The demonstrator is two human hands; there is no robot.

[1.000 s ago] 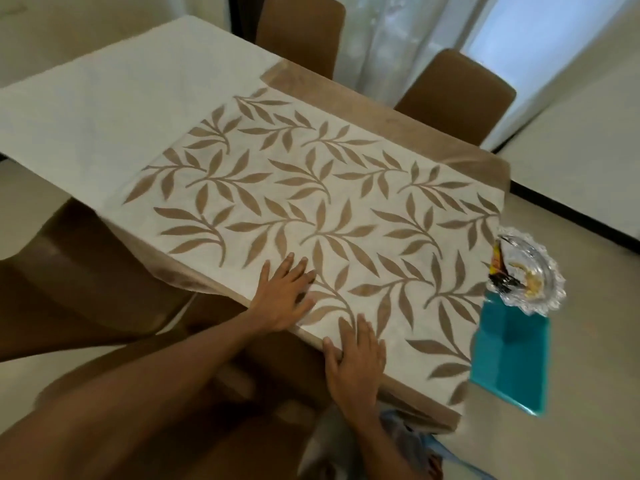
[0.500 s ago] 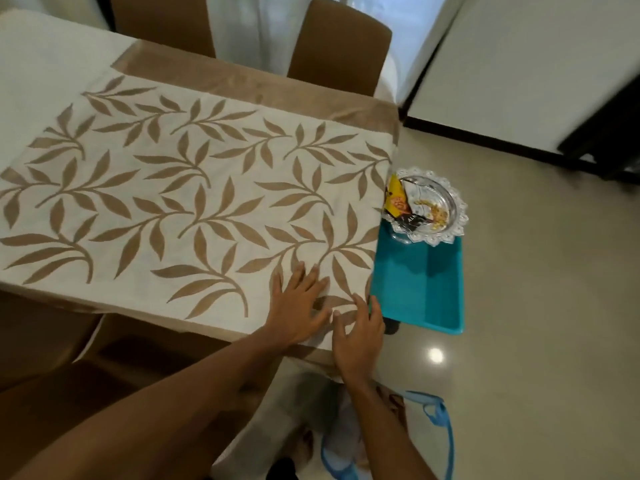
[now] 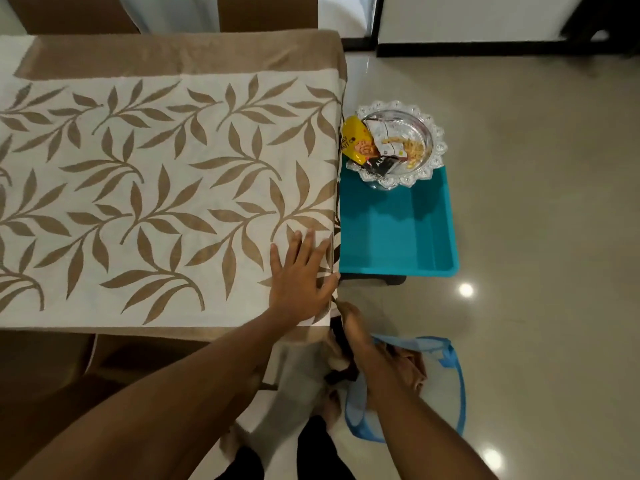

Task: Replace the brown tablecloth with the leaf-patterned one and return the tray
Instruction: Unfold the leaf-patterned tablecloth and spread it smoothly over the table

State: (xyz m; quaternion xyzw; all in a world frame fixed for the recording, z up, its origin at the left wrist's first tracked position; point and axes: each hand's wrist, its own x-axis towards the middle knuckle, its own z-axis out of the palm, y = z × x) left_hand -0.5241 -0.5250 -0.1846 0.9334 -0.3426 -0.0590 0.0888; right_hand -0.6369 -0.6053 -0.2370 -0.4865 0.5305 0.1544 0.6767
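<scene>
Reaching below the draped corner at 5 o'clock, the right hand (image 3: 351,322) meets the hanging hem, though I cannot tell whether it pinches it. At 6 o'clock the left hand (image 3: 299,275) lies flat, fingers spread, pressing the leaf-patterned cloth (image 3: 156,188), which looks soft, light and apt to slide, so it is best taken by its corners. Just beside its edge at 3 o'clock sits the teal tray (image 3: 398,230), rigid, best lifted by both rims, with 1 fragile-looking glass bowl (image 3: 438,143) at its far end.
</scene>
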